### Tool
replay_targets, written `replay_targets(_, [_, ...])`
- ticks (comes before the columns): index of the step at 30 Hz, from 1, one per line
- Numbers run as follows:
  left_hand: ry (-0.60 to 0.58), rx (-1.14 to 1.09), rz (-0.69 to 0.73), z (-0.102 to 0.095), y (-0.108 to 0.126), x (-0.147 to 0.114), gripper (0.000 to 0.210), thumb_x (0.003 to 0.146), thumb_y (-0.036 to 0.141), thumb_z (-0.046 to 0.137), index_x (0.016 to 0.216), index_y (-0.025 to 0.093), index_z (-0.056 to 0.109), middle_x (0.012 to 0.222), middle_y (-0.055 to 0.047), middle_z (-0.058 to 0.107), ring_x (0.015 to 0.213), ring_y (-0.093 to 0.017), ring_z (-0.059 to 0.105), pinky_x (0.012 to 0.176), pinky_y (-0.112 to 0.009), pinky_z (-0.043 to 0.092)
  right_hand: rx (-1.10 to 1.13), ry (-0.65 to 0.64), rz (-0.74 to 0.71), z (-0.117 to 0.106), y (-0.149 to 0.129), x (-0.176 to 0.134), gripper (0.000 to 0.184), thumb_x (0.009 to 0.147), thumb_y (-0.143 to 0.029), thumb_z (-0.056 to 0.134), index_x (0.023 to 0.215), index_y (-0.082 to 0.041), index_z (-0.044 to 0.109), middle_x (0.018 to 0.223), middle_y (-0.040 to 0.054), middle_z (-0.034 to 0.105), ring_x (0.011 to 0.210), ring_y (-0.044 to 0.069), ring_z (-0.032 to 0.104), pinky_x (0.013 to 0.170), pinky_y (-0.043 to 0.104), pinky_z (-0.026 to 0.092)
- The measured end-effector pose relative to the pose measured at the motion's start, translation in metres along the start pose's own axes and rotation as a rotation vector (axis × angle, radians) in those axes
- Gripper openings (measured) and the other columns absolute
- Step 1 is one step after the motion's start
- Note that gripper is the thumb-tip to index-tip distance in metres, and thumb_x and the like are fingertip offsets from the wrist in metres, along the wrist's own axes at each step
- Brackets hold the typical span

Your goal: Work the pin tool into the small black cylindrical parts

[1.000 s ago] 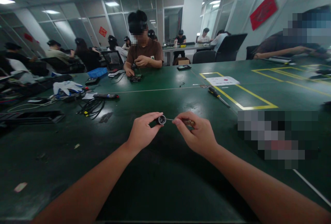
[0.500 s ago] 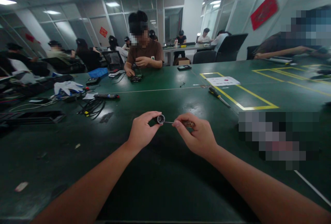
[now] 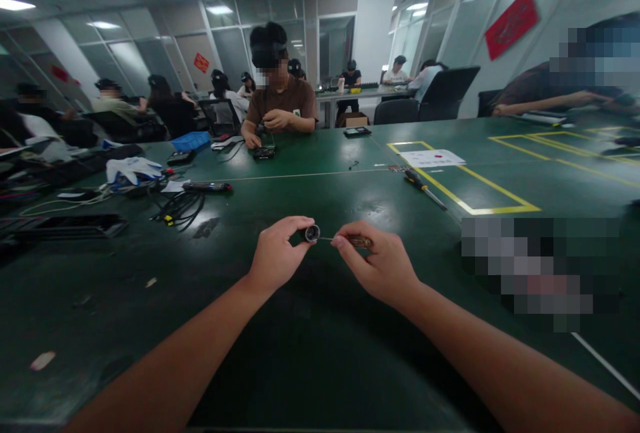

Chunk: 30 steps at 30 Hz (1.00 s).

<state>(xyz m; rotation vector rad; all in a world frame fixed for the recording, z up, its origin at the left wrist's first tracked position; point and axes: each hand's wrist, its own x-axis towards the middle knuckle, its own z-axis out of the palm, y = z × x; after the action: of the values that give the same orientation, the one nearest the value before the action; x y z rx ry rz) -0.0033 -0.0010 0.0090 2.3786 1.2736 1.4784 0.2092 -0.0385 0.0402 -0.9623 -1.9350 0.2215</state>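
Note:
Between the thumb and fingers of my left hand (image 3: 277, 250) is a small dark round part (image 3: 313, 233), its open, metallic-rimmed end turned toward me. My right hand (image 3: 379, 256) is closed round the amber, see-through handle of a small screwdriver (image 3: 361, 241). The thin shaft points left and its tip reaches the right side of the round part. Whether the tip sits inside it or only touches the rim, I cannot make out. Both hands are held over the green table (image 3: 280, 366).
Ahead to the right lie a yellow-and-black screwdriver (image 3: 424, 188) and a paper sheet (image 3: 433, 157). To the left are a black cable (image 3: 183, 210), a pen-like tool (image 3: 207, 186), white gloves (image 3: 133, 170) and a black tray (image 3: 75, 226). A person (image 3: 280, 96) works opposite.
The round part has tilted slightly in my left hand, its open end facing a little more to the right. My right hand with the screwdriver has shifted slightly left.

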Motion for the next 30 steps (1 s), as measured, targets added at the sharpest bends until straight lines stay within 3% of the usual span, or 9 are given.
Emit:
replay_targets(7, [0.005,0.003,-0.007,-0.0008,-0.0002,-0.0001,0.032,0.076,0.011,0.083,0.106,0.021,0.074,0.111,-0.005,0.078,0.102,-0.022,0.074,0.097,-0.04,0.061,-0.014,0.059,0.014,-0.0011,-0.0001,0.0004,0.009,0.096,-0.027,0.062,0.093,-0.021,0.068,0.077,0.0008,0.073,0.064,0.014,0.067,0.062,0.026,0.048])
replay_targets(14, [-0.001,0.015,-0.012,-0.0006,0.0011,-0.0002,0.031,0.077,0.011,0.081,0.106,0.021,0.075,0.11,-0.006,0.078,0.102,-0.023,0.074,0.097,-0.042,0.061,-0.021,0.008,0.018,0.0024,0.0008,0.0002,0.01,0.096,-0.028,0.06,0.093,-0.022,0.068,0.079,0.0012,0.073,0.067,0.015,0.068,0.064,0.027,0.049])
replay_targets(30, [-0.006,0.016,-0.01,-0.0018,0.0019,0.0014,0.03,0.077,0.01,0.081,0.105,0.02,0.075,0.11,-0.006,0.078,0.102,-0.023,0.074,0.097,-0.041,0.061,-0.037,0.037,0.009,0.0014,0.0002,0.0008,0.008,0.096,-0.027,0.062,0.095,-0.022,0.068,0.08,0.0011,0.073,0.067,0.015,0.067,0.065,0.027,0.05])
